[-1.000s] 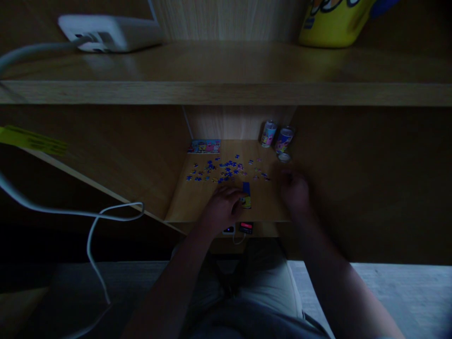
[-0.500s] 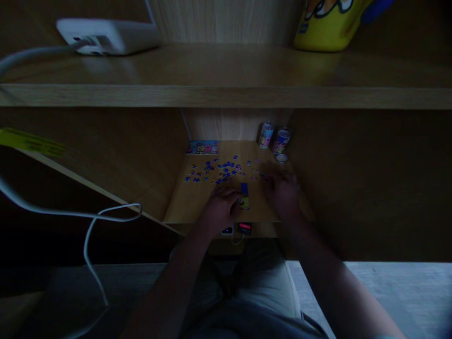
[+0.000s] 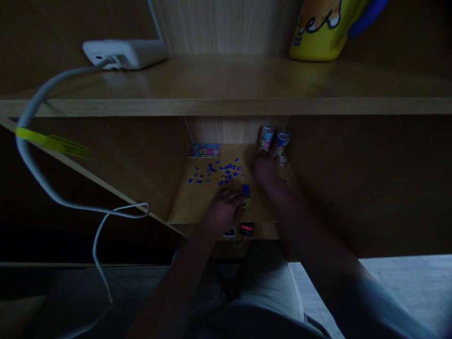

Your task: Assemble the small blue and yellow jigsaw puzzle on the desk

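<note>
My left hand (image 3: 226, 205) rests on the wooden surface, its fingers loosely bent and apart, with the tips at the left edge of a joined strip of jigsaw puzzle (image 3: 246, 195), blue above and yellow below. My right hand (image 3: 265, 168) is over the right side of the board, just below two small printed cans. Dimness and blur hide its fingertips, so whether it holds a piece I cannot make out. Loose jigsaw pieces (image 3: 226, 173), many of them blue, lie scattered to the left of my right hand.
A colourful picture card (image 3: 205, 150) lies at the back left. At the back right stand a light blue can (image 3: 266, 137) and a darker can (image 3: 281, 143), near a round lid (image 3: 283, 160). A shelf (image 3: 226, 106) overhangs, with a white cable (image 3: 45, 188) at left.
My right hand has moved left and farther back, toward the cans. My left hand stays beside the joined strip. The view has shifted slightly.
</note>
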`<action>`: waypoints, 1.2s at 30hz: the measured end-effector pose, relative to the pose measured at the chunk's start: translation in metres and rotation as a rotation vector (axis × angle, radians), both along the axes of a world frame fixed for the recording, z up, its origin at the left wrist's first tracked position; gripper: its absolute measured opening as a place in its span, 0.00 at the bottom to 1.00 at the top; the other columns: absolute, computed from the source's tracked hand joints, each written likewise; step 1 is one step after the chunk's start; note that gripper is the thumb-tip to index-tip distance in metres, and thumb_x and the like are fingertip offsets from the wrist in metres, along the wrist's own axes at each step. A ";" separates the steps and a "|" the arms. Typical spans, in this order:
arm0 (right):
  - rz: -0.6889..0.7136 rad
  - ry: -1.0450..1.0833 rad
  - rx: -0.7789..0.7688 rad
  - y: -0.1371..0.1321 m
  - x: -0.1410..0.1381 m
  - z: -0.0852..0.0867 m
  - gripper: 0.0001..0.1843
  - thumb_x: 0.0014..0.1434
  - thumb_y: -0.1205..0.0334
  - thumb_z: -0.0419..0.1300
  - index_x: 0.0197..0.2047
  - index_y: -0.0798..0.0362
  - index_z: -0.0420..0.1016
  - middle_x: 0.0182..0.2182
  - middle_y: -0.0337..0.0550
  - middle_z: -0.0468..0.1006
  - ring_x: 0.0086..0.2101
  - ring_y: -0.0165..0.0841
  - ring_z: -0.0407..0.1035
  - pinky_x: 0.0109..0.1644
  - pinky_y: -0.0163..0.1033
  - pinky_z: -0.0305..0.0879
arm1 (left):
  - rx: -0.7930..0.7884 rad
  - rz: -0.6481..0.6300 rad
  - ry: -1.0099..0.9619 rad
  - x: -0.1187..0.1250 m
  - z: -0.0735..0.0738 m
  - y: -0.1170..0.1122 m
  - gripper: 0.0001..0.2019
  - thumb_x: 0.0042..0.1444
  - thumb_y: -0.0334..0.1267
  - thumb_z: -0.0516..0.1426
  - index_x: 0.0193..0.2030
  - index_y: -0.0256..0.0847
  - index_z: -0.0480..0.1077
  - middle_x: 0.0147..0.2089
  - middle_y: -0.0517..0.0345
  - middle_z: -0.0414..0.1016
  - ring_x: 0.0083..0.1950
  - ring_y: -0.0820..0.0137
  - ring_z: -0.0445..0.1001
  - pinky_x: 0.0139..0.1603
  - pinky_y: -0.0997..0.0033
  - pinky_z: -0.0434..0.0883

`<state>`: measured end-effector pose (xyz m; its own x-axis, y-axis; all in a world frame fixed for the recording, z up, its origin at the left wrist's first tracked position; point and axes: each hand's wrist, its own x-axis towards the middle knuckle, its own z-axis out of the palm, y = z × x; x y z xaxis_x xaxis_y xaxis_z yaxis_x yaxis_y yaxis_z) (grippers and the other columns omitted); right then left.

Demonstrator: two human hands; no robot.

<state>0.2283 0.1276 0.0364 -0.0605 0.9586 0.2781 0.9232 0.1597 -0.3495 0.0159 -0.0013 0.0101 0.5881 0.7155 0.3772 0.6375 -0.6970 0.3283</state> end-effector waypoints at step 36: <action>0.291 0.311 0.038 -0.058 -0.015 -0.043 0.06 0.68 0.64 0.70 0.36 0.49 0.85 0.39 0.43 0.82 0.42 0.37 0.77 0.52 0.43 0.71 | -0.003 0.001 -0.003 0.001 0.001 -0.004 0.18 0.69 0.31 0.60 0.62 0.43 0.79 0.58 0.49 0.84 0.59 0.53 0.79 0.69 0.44 0.74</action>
<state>0.2129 0.0701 -0.0070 -0.2341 0.9029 0.3606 0.6892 0.4157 -0.5934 0.0172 -0.0055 0.0108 0.5859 0.7173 0.3770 0.6372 -0.6953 0.3326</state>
